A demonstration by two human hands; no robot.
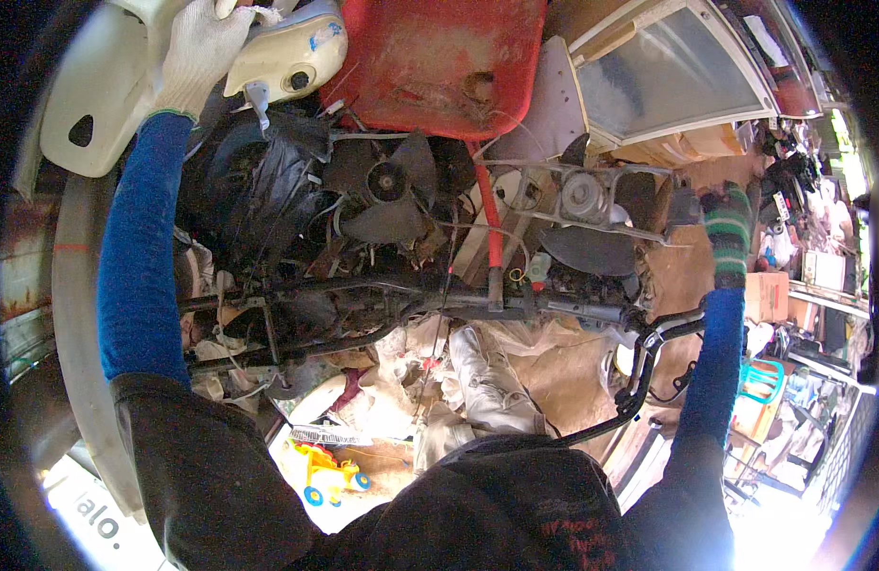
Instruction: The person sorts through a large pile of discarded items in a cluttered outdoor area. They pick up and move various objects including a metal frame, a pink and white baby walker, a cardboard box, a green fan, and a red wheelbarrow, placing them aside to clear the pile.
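Note:
My left hand [206, 52], in a white knit glove, reaches to the upper left, its fingers closed at the picture's edge on a pale cream plastic piece. Close beside it lies a cream plastic housing [292, 68] with a round dark hole and a blue mark. On the far right is my right hand [727, 233] in a green-striped glove, its dark fingers curled by the end of a grey metal frame [639, 173]; what they hold is hidden. The frame carries a round motor [583, 196]. Dark fan blades [387, 181] lie between my arms.
A red wheelbarrow tray [430, 57] stands ahead, near a framed glass panel [673, 71]. Black metal tubing [401, 285] crosses in front of me, with a bent handlebar [639, 381] at right. A yellow toy [323, 473] lies lower left. Piled clutter fills the right side.

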